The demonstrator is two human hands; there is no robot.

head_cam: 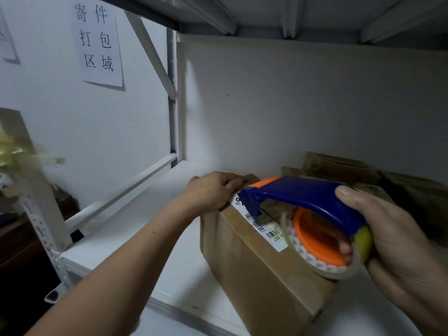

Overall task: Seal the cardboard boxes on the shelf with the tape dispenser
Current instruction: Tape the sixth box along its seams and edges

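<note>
With left hand [213, 190] grips the far top edge of one cardboard box [254, 267] standing by the shelf's [184, 275] front edge, with right hand [397, 238] clasps one tape dispenser [303, 195] against the box top, bare board leftward, more boxes [351, 168] behind, count unclear.

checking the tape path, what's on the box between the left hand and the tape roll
Head view: a white barcode label lies on the box there, with the blue front end of the tape dispenser over it.
</note>
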